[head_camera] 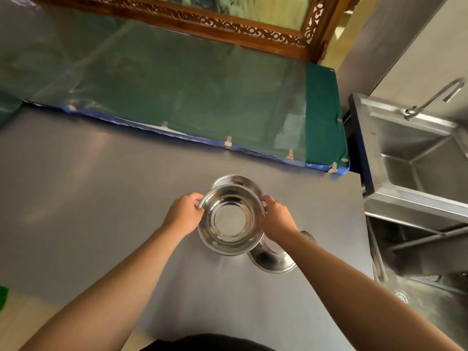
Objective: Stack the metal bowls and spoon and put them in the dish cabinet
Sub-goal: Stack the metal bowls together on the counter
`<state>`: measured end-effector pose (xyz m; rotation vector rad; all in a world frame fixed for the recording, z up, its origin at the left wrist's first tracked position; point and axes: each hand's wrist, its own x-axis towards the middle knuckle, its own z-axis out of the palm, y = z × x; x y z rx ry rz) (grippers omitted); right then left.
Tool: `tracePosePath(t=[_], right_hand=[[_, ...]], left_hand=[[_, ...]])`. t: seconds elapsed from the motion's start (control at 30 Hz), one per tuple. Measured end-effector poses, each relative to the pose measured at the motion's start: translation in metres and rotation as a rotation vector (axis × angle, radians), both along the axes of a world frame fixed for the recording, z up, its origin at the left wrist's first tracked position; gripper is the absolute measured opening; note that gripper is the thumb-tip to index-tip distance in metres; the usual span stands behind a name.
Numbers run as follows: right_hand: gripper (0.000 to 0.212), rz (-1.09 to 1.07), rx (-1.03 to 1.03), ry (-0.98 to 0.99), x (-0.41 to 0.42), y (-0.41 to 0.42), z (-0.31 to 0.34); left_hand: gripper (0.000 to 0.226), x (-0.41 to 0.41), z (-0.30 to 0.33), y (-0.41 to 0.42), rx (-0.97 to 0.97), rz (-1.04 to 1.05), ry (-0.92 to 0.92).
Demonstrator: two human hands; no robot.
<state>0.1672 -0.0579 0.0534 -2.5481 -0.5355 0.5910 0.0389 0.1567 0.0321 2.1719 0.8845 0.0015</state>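
Both hands hold one metal bowl by its rim, mouth up: the left hand has its grip closed on the left edge, the right hand on the right edge. It hangs above the grey worktop, overlapping a far bowl and a near bowl. No writing is legible.

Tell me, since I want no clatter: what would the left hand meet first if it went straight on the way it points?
The rim of the held metal bowl, which the left hand already grips; beyond it, probably the right hand.
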Motion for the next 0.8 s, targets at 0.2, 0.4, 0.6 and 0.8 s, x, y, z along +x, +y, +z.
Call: tracePosePath(t=[0.2, 0.4, 0.6, 0.8], right_hand=[[0.047, -0.084, -0.009, 0.007, 0.037, 0.032, -0.006], [0.058, -0.155, -0.067, 0.064, 0.062, 0.039, -0.026], [0.059, -0.160, -0.141, 0.087, 0.080, 0.038, -0.054], [0.050, -0.123, -0.178, 0.071, 0.085, 0.043, -0.069]], left_hand=[[0.036, 0.051, -0.001, 0.030, 0.026, -0.092, -0.036], [0.037, 0.088, -0.018, 0.039, 0.033, -0.205, 0.017], [0.034, 0.108, -0.042, 0.041, 0.066, -0.288, 0.067], [0.028, 0.109, -0.053, 0.042, 0.115, -0.301, 0.059]])
